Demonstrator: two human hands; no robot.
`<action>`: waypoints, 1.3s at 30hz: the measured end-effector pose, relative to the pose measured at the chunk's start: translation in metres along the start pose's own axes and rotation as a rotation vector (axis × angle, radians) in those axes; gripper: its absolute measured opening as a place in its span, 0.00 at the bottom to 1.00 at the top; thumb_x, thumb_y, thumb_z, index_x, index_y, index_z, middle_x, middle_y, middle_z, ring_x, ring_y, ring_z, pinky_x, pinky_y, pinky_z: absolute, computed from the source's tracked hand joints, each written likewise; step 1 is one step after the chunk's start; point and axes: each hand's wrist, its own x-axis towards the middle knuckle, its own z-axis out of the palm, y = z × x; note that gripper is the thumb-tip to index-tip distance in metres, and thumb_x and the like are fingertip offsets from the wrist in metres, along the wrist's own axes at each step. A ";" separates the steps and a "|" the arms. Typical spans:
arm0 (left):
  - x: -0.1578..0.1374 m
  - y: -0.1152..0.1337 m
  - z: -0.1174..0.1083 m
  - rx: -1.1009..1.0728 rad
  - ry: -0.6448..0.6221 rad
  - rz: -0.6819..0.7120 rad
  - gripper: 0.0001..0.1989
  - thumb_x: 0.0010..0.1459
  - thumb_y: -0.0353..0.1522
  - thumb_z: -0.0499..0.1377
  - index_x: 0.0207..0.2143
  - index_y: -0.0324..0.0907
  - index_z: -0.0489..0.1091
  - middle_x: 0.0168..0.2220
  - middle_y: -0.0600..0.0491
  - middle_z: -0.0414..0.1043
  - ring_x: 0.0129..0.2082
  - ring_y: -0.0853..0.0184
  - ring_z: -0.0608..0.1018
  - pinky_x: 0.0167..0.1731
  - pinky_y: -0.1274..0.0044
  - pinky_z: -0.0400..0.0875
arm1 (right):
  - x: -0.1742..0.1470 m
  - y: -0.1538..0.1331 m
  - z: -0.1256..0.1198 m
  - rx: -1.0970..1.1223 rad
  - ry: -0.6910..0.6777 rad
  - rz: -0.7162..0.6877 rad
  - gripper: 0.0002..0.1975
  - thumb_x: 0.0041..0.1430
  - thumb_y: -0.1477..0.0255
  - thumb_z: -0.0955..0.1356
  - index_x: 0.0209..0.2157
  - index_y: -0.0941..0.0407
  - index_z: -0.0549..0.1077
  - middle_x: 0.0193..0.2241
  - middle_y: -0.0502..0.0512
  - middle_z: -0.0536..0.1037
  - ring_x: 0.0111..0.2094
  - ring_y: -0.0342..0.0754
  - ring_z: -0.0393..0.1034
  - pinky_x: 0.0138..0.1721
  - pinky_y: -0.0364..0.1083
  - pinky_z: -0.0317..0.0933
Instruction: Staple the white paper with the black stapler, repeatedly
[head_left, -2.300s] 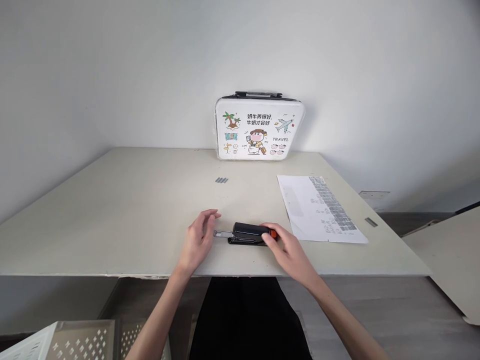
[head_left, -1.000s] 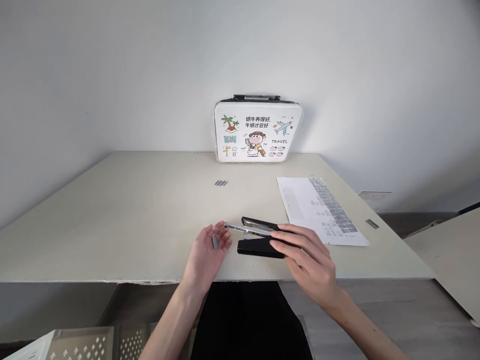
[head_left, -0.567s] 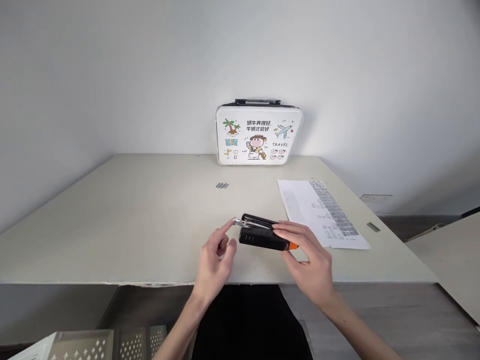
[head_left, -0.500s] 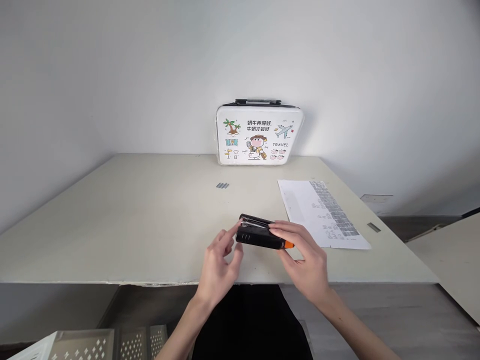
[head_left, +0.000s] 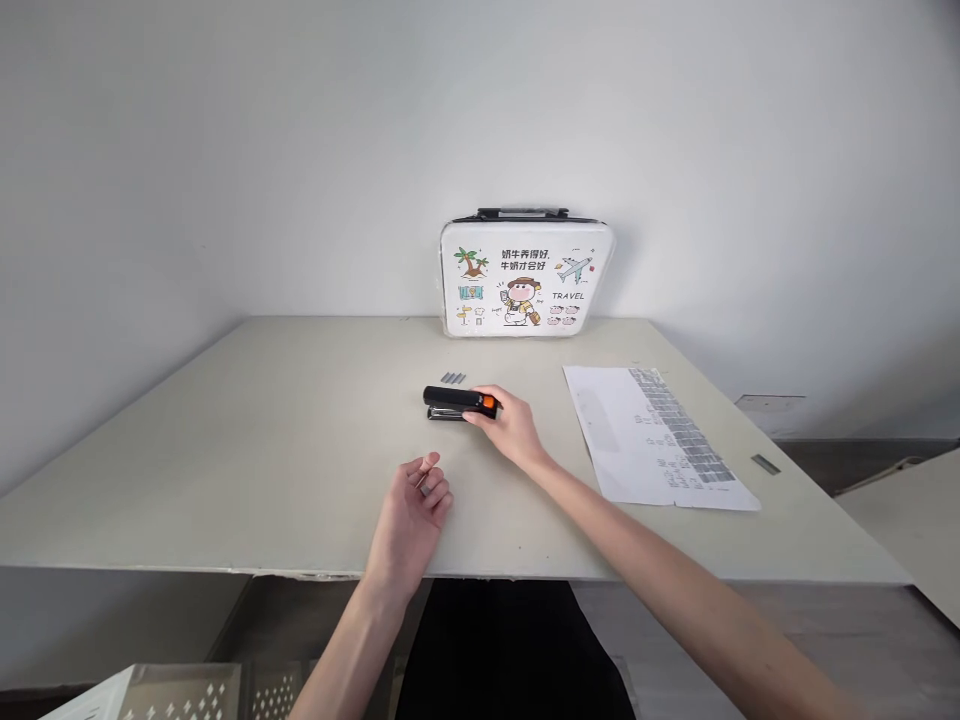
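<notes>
My right hand (head_left: 510, 425) grips the rear of a black stapler (head_left: 452, 395) with an orange part at its back end. The stapler lies on its side or low over the table, its nose pointing left and its metal rail showing along the near side. Just beyond it lie several short strips of staples (head_left: 453, 378). Nearer the table's front edge, my left hand (head_left: 411, 515) is turned palm up, apart from the stapler. Its thumb and fingers are curled in; whatever may be between them is too small to make out.
A printed sheet of paper (head_left: 611, 440) lies on the right side of the white table (head_left: 262, 450). One more staple strip (head_left: 766, 464) is near the right edge. A white cartoon-printed case (head_left: 525, 280) stands against the wall. A perforated box (head_left: 180, 692) sits below, at lower left.
My right hand has carried the stapler forward and left, turning it over towards the staple strips. My left hand has come off the stapler's nose and drawn back, fingers curling.
</notes>
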 end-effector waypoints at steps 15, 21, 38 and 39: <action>0.001 0.001 0.008 -0.131 -0.026 0.034 0.19 0.67 0.38 0.52 0.54 0.37 0.71 0.58 0.35 0.74 0.61 0.54 0.77 0.54 0.65 0.78 | 0.001 -0.037 0.015 -0.126 -0.015 -0.191 0.09 0.68 0.67 0.68 0.48 0.52 0.73 0.50 0.59 0.77 0.55 0.54 0.70 0.61 0.55 0.62; -0.003 -0.004 0.019 -0.017 -0.076 0.122 0.22 0.69 0.42 0.49 0.55 0.39 0.70 0.63 0.38 0.70 0.64 0.54 0.74 0.60 0.63 0.74 | -0.069 -0.069 -0.007 -0.288 -0.154 -0.226 0.10 0.63 0.64 0.74 0.42 0.51 0.73 0.55 0.63 0.70 0.59 0.60 0.68 0.57 0.60 0.67; 0.013 0.014 -0.005 1.138 -0.097 0.439 0.18 0.65 0.49 0.58 0.46 0.47 0.76 0.54 0.47 0.77 0.56 0.51 0.76 0.53 0.65 0.70 | -0.110 0.054 -0.269 -0.817 0.174 0.098 0.17 0.66 0.55 0.65 0.38 0.52 0.78 0.56 0.65 0.73 0.54 0.61 0.73 0.47 0.56 0.69; 0.016 0.018 -0.010 1.158 -0.093 0.460 0.19 0.65 0.49 0.58 0.46 0.46 0.76 0.53 0.46 0.78 0.55 0.52 0.77 0.52 0.65 0.71 | -0.117 0.067 -0.290 -0.878 0.178 0.141 0.18 0.65 0.54 0.65 0.36 0.52 0.78 0.57 0.66 0.73 0.55 0.62 0.72 0.48 0.57 0.68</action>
